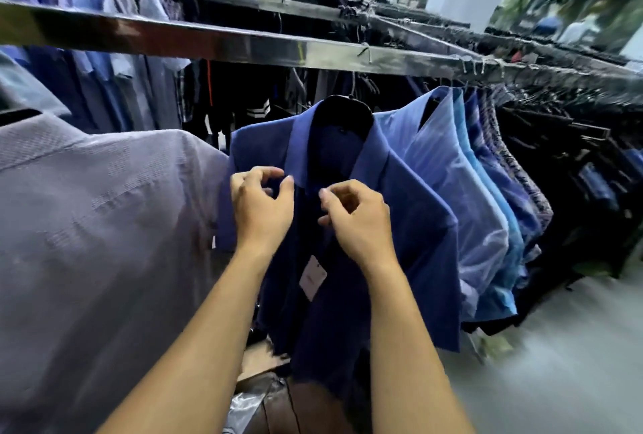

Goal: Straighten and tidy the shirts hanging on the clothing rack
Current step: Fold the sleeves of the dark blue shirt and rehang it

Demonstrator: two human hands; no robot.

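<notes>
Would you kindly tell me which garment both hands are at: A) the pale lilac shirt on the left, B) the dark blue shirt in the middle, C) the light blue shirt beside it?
B: the left hand and the right hand are both at the dark blue shirt, just below its collar.

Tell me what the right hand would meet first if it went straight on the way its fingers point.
The dark blue shirt: the right hand points up and left at the front just below the collar, fingertips seemingly almost on the cloth. Depth is unclear, so I cannot say whether they touch.
</notes>
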